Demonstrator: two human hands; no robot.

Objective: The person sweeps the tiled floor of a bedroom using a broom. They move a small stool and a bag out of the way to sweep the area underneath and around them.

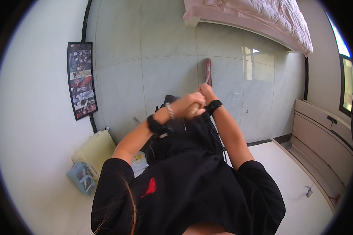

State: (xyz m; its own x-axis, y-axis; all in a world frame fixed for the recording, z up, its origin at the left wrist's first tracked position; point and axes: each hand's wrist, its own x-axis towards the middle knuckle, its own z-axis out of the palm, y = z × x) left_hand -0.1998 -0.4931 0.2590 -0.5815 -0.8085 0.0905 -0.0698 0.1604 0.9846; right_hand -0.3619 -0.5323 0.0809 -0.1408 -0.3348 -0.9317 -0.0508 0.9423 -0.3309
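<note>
Both my hands are wrapped around the pole of a long-handled floor tool, a broom or mop; I cannot tell which. Its narrow dark-red head (208,67) lies on the grey tiled floor (170,76) ahead of me. My left hand (191,105), slightly blurred, grips the pole's beige upper end close to my body. Further along, my right hand (206,90) holds the grey shaft nearer the head. Much of the pole is hidden by my fingers. Dark specks show beside the head's right edge.
A bed with pink bedding (261,17) stands at the far right. Along the left wall are a framed picture (82,80), a pale yellow suitcase (95,149) and a blue bag (82,177). At right, a beige cabinet (317,126) stands beside a white surface (279,170).
</note>
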